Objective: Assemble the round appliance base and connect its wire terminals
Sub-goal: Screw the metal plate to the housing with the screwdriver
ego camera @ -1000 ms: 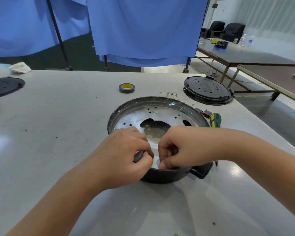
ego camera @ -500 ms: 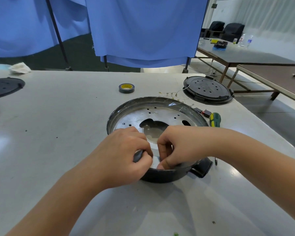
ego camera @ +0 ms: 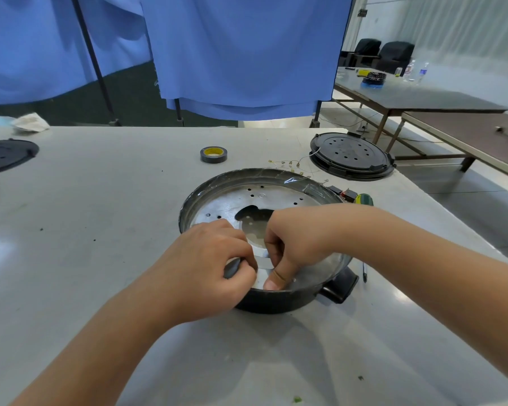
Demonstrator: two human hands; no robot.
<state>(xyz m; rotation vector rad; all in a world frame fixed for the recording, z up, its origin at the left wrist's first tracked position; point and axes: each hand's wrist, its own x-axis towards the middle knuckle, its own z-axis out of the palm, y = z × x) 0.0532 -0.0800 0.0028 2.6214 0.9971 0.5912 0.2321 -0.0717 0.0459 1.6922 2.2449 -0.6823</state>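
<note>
The round appliance base [ego camera: 248,174] stands in front of me on the table, a dark bowl-shaped shell with film on its rim and a perforated metal plate [ego camera: 226,202] inside. A black tab [ego camera: 339,285] sticks out at its near right. My left hand [ego camera: 206,268] is over the near rim, closed on a small dark grey piece [ego camera: 232,268]. My right hand [ego camera: 299,238] is inside the base with fingers curled and the thumb pressed down on the plate near the rim. Anything under its fingers is hidden. Thin wires with small brass terminals [ego camera: 291,164] lie behind the base.
A black perforated round cover [ego camera: 349,155] lies at the back right. Behind the base sits a roll of black tape [ego camera: 213,154]. A green-and-yellow screwdriver [ego camera: 363,199] and small black and red parts [ego camera: 345,193] lie right of the base. Another black disc [ego camera: 3,155] is far left.
Both hands stay at the near rim of the base. My right thumb has pushed slightly further down toward the rim.
</note>
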